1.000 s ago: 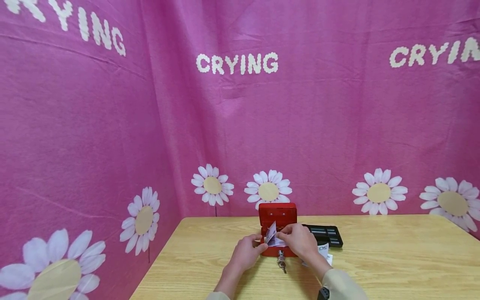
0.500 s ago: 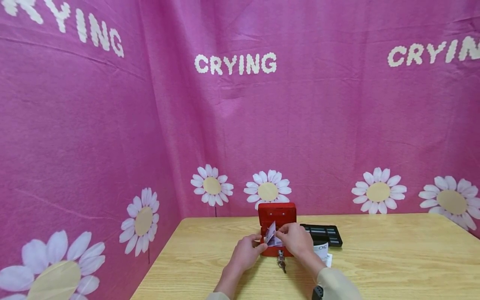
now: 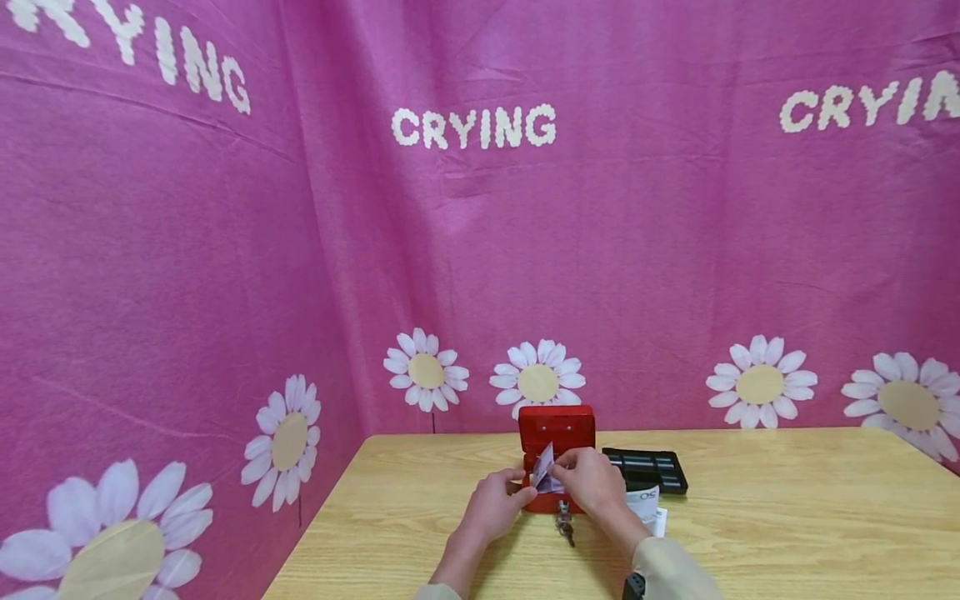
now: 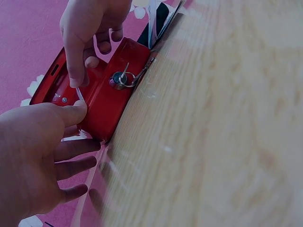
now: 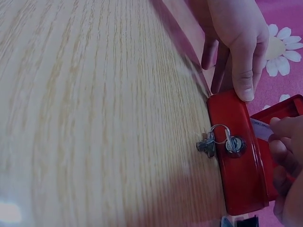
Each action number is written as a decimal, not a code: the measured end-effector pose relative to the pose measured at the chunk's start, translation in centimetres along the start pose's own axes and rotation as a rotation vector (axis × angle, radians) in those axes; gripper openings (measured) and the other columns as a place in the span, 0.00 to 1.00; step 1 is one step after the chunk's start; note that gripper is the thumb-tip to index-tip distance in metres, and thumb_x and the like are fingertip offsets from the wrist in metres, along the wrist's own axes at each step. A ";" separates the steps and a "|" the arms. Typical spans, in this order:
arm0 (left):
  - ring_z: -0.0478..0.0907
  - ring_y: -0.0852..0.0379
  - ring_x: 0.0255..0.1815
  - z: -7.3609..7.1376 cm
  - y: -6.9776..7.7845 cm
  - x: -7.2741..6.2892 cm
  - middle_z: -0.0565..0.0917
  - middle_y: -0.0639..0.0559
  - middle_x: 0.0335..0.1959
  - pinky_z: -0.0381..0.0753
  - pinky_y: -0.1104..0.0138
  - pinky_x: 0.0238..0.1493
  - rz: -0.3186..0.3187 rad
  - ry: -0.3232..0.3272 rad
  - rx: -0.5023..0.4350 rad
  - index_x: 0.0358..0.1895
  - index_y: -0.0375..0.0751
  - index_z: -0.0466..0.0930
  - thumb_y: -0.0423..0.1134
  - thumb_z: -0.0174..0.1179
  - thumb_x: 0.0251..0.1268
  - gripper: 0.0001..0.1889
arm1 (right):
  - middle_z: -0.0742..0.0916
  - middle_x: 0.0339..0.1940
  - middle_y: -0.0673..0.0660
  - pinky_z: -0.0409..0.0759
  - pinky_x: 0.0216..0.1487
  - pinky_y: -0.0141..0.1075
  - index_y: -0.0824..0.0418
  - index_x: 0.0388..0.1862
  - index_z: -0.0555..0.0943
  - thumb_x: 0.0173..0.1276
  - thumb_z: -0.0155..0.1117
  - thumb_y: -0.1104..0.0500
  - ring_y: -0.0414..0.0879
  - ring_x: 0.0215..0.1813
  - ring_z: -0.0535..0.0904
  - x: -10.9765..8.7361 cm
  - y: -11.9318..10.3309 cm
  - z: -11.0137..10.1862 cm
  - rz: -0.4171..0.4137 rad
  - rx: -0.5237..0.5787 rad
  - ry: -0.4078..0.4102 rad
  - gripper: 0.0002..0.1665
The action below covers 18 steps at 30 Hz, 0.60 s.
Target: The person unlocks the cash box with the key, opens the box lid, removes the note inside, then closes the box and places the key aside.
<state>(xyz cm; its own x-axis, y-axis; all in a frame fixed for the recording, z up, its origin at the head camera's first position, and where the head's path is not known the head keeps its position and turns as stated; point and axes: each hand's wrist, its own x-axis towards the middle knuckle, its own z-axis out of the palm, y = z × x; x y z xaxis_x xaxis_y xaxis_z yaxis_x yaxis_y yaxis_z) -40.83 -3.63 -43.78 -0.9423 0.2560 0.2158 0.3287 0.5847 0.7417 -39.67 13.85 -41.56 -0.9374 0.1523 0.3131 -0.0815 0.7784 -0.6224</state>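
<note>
A red cash box (image 3: 557, 427) stands with its lid raised. My left hand (image 3: 491, 504) holds its left end, thumb over the front rim and fingers along the outer side. My right hand (image 3: 596, 483) reaches in over the front wall and pinches a purplish banknote (image 5: 260, 128). One purplish note (image 3: 543, 462) stands slanted inside the box, with more paper lying below it. In the right wrist view a key (image 5: 234, 144) sits in the front lock, and a ring with more keys (image 5: 207, 144) hangs from it. The right hand partly hides the box's inside.
Right of the box lies a black compartment tray (image 3: 648, 471). Pale banknotes (image 3: 643, 502), one printed with 50, lie in front of it, partly behind the right forearm. A pink flowered cloth (image 3: 637, 250) hangs behind the wooden table (image 3: 787, 517).
The right hand and forearm have shifted slightly left, so more of the pale banknotes shows. The left hand stays at the box, and the slanted note has hardly moved.
</note>
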 end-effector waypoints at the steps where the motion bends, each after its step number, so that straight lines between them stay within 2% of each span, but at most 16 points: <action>1: 0.82 0.54 0.45 0.0 0.0 0.0 0.87 0.46 0.47 0.81 0.56 0.46 0.000 0.000 0.000 0.59 0.36 0.81 0.43 0.64 0.67 0.21 | 0.90 0.31 0.52 0.72 0.29 0.35 0.58 0.37 0.90 0.65 0.68 0.52 0.43 0.29 0.77 0.0 0.0 0.0 -0.001 -0.004 0.005 0.11; 12: 0.81 0.57 0.43 0.1 0.0 0.1 0.87 0.48 0.45 0.80 0.58 0.44 -0.008 0.009 0.012 0.58 0.36 0.81 0.44 0.65 0.66 0.21 | 0.90 0.33 0.54 0.72 0.31 0.37 0.58 0.38 0.90 0.66 0.67 0.52 0.45 0.32 0.78 -0.2 0.5 0.2 0.005 -0.004 0.030 0.12; 18: 0.82 0.54 0.46 0.2 0.0 0.1 0.87 0.46 0.48 0.81 0.54 0.48 -0.019 0.013 0.012 0.58 0.37 0.81 0.45 0.65 0.66 0.21 | 0.90 0.35 0.55 0.76 0.34 0.39 0.59 0.40 0.89 0.66 0.67 0.53 0.45 0.34 0.78 -0.3 0.6 -0.1 0.025 0.045 0.014 0.12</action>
<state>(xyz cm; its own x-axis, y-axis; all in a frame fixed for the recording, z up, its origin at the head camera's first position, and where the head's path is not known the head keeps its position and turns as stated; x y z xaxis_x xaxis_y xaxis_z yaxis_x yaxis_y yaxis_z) -40.91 -3.50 -43.87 -0.9491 0.2344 0.2104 0.3115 0.5989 0.7378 -39.42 14.28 -41.97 -0.9346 0.1797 0.3071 -0.0740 0.7461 -0.6617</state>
